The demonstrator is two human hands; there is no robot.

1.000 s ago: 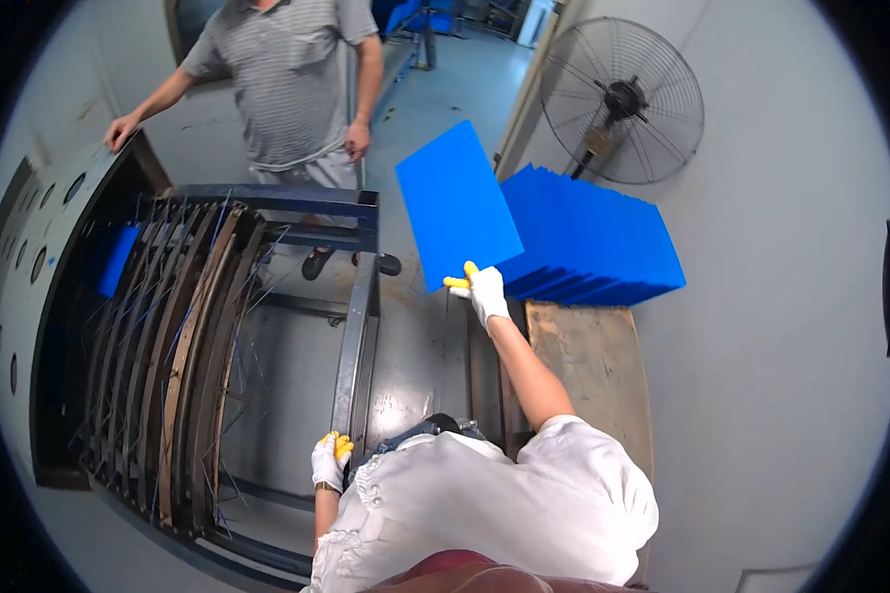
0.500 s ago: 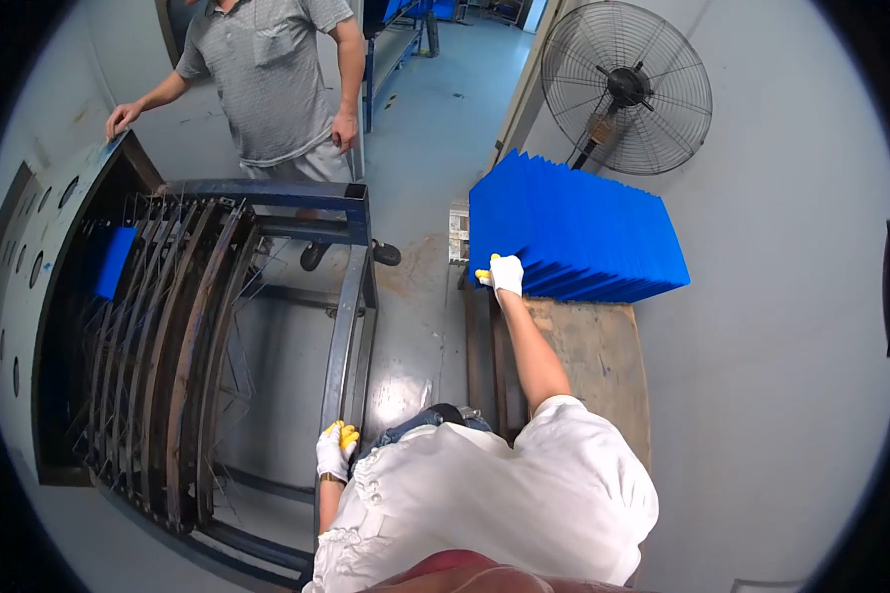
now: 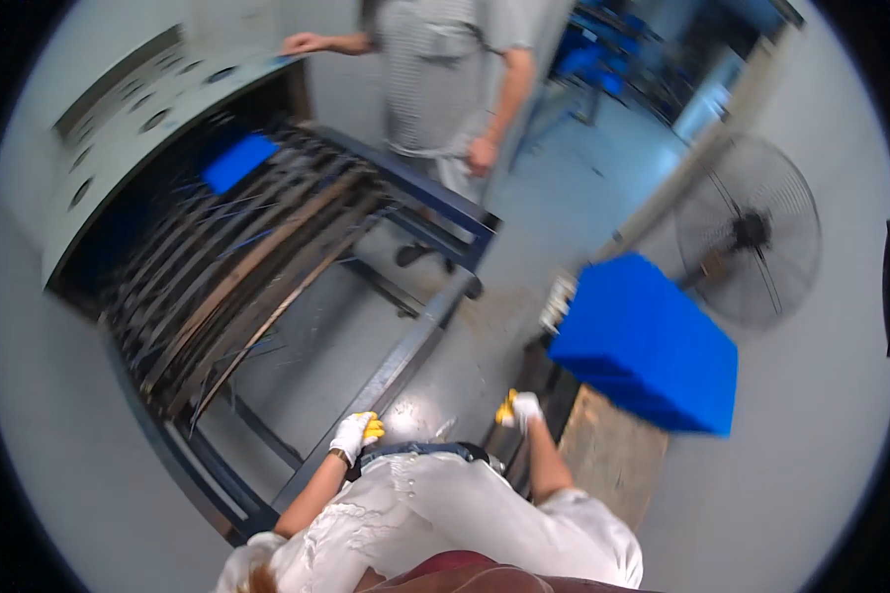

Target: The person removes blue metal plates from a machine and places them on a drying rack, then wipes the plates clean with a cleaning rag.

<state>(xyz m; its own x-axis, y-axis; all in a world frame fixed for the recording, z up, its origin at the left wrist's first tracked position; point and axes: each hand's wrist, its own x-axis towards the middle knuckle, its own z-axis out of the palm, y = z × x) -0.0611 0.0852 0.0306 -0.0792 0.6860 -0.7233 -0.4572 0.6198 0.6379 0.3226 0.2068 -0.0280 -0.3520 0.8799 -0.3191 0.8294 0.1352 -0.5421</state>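
My left hand (image 3: 356, 438), in a white glove with yellow on the fingers, is closed over the near rail (image 3: 405, 351) of a dark metal frame. To the right, my right hand (image 3: 520, 408), gloved the same way, hangs in front of my waist. Its fingers look curled, somewhat blurred, with nothing visible in them. Beyond it, apart from the hand, a stack of blue sheets (image 3: 653, 346) stands on a worn wooden board (image 3: 611, 450). A single blue piece (image 3: 239, 163) lies among the dark slats (image 3: 257, 237) of the frame.
A person in a grey shirt (image 3: 440, 79) stands beyond the frame, one hand on a pale panel with round holes (image 3: 158, 119). A pedestal fan (image 3: 752, 232) stands by the right wall. Blue equipment (image 3: 603, 49) is at the far end of the floor.
My right hand has left the blue stack and drawn back toward my waist. The view has turned left, so the scene appears tilted. My left hand remains at the rail.
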